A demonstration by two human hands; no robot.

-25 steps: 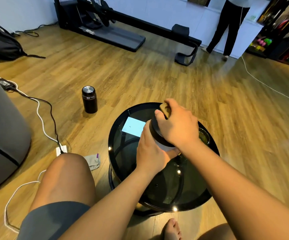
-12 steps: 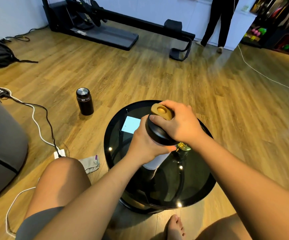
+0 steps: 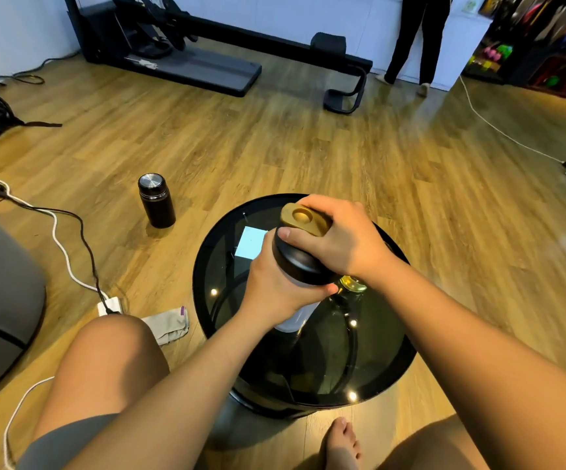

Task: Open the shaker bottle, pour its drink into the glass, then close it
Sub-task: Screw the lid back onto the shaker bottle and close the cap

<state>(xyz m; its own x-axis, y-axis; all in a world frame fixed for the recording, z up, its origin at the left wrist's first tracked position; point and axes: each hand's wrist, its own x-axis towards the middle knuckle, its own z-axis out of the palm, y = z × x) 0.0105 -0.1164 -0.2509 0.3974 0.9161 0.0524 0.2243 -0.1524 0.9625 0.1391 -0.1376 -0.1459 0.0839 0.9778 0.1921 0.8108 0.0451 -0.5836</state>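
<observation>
- We hold the shaker bottle [image 3: 300, 266] in the air above the round black glass table [image 3: 390, 368], tilted so its top leans to the far side.
- Our left hand [image 3: 275, 286] is wrapped around the pale body of the bottle, just under the black lid [image 3: 295, 262], with the fingers clenched on it.
- Our right hand [image 3: 339, 239] lies over the lid from the right; its fingers grasp the lid and the thumb presses on the near side of the lid.
- The gold flip cap [image 3: 303, 218] on top of the lid looks down; we cannot tell if the lid is already loose.
- The glass [image 3: 353, 286] stands on the table just behind the bottle, mostly hidden by our right wrist; only a part of its rim shows.
- A light blue paper [image 3: 249, 242] lies on the far left part of the table.
- On the wooden floor [image 3: 342, 157], to the left of the table, a dark thermos [image 3: 156, 200] stands upright, and a grey cloth [image 3: 169, 323] lies near our left knee.
</observation>
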